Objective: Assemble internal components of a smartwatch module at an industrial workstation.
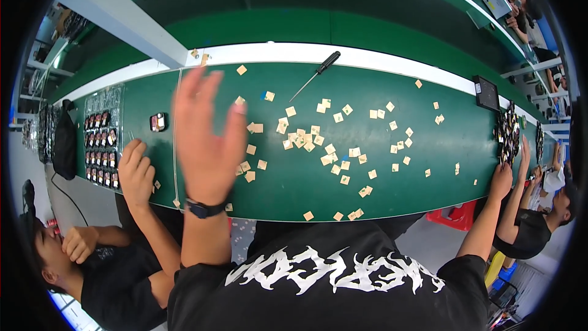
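Observation:
My left hand (211,132) is raised over the left part of the green table (288,190), open, with its fingers stretched out and nothing in it. A dark watch (206,209) is on that wrist. Far to the right, my right hand (502,181) reaches the near edge of a heap of small, shiny black pieces (508,133). Its fingers look closed there; what they hold is too small to make out. Many small tan square pieces (309,141) lie scattered between my hands. Beyond them rests a black-handled screwdriver (318,72).
On the left stands a clear tray (110,95) with rows of small dark packaged pieces; a single such piece (158,122) lies beside it. A co-worker's hand (136,171) rests near my left arm, another person's hand (525,158) near the heap. A black box (487,92) stands at the back right.

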The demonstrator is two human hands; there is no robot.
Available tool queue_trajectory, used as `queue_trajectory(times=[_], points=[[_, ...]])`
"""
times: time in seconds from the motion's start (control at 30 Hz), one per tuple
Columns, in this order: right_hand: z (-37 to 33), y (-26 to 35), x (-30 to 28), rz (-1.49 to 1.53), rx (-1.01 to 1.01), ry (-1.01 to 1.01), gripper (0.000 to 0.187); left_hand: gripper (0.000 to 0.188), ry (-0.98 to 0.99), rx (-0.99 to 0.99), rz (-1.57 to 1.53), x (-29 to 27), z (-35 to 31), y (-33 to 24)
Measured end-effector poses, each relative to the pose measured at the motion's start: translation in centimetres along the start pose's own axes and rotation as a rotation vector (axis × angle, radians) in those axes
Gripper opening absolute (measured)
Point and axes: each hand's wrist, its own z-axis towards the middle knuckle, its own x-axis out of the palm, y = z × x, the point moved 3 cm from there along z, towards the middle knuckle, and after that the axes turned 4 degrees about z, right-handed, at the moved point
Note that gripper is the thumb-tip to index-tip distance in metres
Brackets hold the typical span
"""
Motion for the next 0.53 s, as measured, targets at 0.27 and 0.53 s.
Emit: queue_trajectory(times=[0.27, 0.53], points=[[-7.0, 4.7, -5.6, 0.081, -0.144, -0.184, 0.024, 0.043, 0.559, 0.067, -0.88, 4.8, -2.3, -10.7], [-17.9, 26.9, -19.6, 0.694, -0.849, -0.373, 0.02, 0.06, 1.351, -0.4, -1.652, 9.2, -7.1, -12.1]])
